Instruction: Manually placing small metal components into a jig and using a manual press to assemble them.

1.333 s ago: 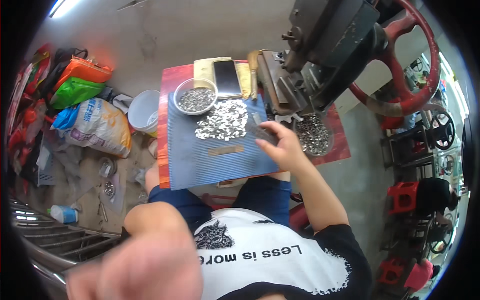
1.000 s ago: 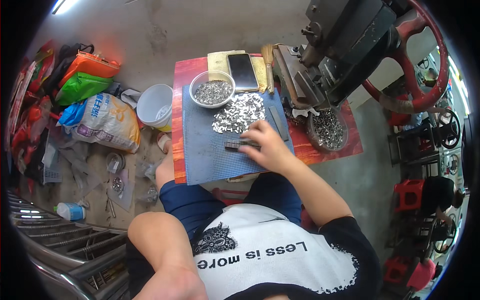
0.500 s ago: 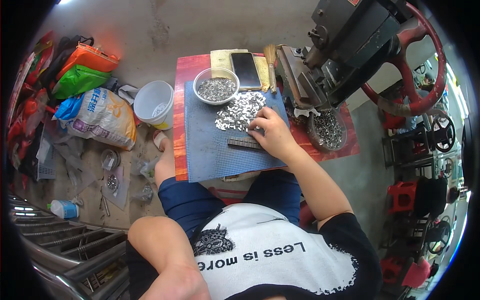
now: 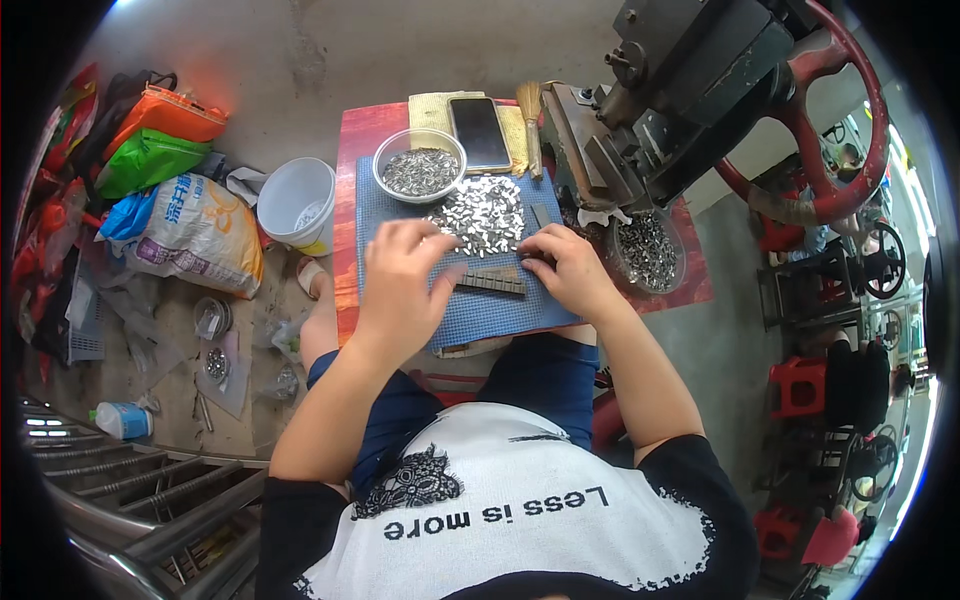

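Observation:
My left hand [image 4: 403, 285] has come over the left part of the blue textured mat [image 4: 480, 325], slightly blurred. Its fingers are apart and hold nothing visible, with the thumb by the left end of a dark notched metal bar [image 4: 492, 284]. Beyond the bar's right end, my right hand [image 4: 568, 270] is closed in a pinch at the mat; what lies between its fingertips is too small to make out. A loose pile of small shiny metal pieces [image 4: 485, 212] spreads just beyond both hands. Behind it stands a clear plastic bowl [image 4: 420, 199] of similar pieces.
A phone [image 4: 480, 133] lies on a yellowish cloth beside a brush [image 4: 531, 130]. At the right are a dark machine [image 4: 690, 90] with a red handwheel [image 4: 815, 195] and a tub [image 4: 684, 262] of metal pieces. A white bucket [image 4: 290, 200] and stuffed bags [image 4: 190, 240] stand left.
My left hand has risen from near my body at the lower left to the bar. My right hand has shifted slightly right, away from the pile's edge. The view has moved a little.

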`<state>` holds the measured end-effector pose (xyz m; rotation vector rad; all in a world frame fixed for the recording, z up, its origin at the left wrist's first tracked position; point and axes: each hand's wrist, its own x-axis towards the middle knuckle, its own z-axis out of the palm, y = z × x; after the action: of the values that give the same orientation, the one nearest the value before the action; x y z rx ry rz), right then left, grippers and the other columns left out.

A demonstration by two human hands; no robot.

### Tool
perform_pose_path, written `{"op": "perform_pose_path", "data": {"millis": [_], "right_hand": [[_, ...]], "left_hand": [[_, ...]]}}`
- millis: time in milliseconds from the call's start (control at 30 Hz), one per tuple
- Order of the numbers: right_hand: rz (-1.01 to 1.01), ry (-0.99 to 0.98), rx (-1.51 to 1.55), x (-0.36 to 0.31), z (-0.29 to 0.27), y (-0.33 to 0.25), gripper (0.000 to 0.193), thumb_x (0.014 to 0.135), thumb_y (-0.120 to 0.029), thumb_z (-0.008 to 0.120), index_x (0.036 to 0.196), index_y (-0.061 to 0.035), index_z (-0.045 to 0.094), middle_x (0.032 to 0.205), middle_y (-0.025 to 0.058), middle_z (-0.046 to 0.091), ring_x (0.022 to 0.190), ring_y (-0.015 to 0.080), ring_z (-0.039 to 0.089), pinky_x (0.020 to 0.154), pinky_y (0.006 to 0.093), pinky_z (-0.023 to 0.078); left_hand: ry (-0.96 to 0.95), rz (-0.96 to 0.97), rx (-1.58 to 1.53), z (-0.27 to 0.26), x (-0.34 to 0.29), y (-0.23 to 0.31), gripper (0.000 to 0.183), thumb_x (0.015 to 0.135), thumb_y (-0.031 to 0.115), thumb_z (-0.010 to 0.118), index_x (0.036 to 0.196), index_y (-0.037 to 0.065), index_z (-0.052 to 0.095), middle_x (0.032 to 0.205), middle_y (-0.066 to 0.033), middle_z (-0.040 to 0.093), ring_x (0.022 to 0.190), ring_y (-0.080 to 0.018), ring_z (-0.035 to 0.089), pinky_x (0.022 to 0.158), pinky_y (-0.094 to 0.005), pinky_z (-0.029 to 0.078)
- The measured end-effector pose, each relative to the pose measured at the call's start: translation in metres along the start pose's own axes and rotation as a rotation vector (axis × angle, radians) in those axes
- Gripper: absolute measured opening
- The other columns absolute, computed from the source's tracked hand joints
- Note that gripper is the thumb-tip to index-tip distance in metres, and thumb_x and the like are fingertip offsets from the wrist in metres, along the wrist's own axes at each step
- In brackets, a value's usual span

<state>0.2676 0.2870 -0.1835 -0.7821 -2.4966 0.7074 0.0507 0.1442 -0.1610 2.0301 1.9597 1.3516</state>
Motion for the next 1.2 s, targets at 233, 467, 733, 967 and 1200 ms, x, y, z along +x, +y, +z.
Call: {"op": "perform_pose_path", "data": {"millis": [233, 467, 733, 967, 1200], "right_hand": [[0.04, -0.035, -0.003, -0.002, -0.007, 0.003, 0.011, 0.084, -0.006, 0.071, 0.093, -0.0013, 0.067, 0.099, 0.0143, 0.063, 0.093, 0.0336, 0.061, 0.084, 0.041, 0.05], [-0.047, -0.146, 0.087, -0.01, -0.008, -0.014, 0.013, 0.084, -0.008, 0.069, 0.094, 0.0002, 0.066, 0.096, 0.0143, 0.064, 0.093, 0.0329, 0.062, 0.085, 0.041, 0.051], [0.099, -0.072, 0.136, -0.009, -0.006, -0.023, 0.009, 0.082, -0.008, 0.071, 0.089, -0.0013, 0.071, 0.092, 0.0132, 0.067, 0.092, 0.0321, 0.065, 0.082, 0.0406, 0.052], [-0.037, 0.059, -0.111, 0.017, 0.002, 0.0, 0.008, 0.082, -0.008, 0.074, 0.087, -0.0032, 0.07, 0.086, 0.0108, 0.063, 0.086, 0.0298, 0.061, 0.076, 0.0382, 0.051], [-0.185, -0.047, -0.103, 0.019, 0.003, 0.003, 0.012, 0.087, -0.006, 0.066, 0.094, 0.0006, 0.059, 0.096, 0.0152, 0.059, 0.098, 0.0347, 0.056, 0.087, 0.0418, 0.047]], "left_hand": [[-0.249, -0.138, 0.073, 0.02, -0.009, -0.017, 0.019, 0.078, 0.021, 0.079, 0.092, 0.011, 0.072, 0.095, -0.0033, 0.068, 0.103, -0.0258, 0.055, 0.092, -0.0404, 0.038], [-0.267, -0.187, 0.038, 0.02, -0.011, -0.015, 0.02, 0.078, 0.02, 0.079, 0.093, 0.011, 0.072, 0.097, -0.0043, 0.067, 0.104, -0.0269, 0.055, 0.092, -0.0409, 0.038], [-0.209, -0.243, 0.003, 0.026, -0.027, -0.016, 0.024, 0.074, 0.021, 0.082, 0.096, 0.014, 0.073, 0.099, -0.0047, 0.062, 0.104, -0.027, 0.055, 0.093, -0.0411, 0.037], [-0.084, -0.172, -0.063, 0.026, 0.005, -0.032, 0.017, 0.072, 0.015, 0.082, 0.086, 0.01, 0.074, 0.1, -0.0066, 0.058, 0.102, -0.0286, 0.055, 0.089, -0.0411, 0.044], [-0.24, -0.014, 0.17, 0.042, 0.03, -0.034, 0.011, 0.076, 0.01, 0.075, 0.087, 0.013, 0.075, 0.103, -0.0065, 0.058, 0.11, -0.0273, 0.053, 0.091, -0.0412, 0.042]]}}
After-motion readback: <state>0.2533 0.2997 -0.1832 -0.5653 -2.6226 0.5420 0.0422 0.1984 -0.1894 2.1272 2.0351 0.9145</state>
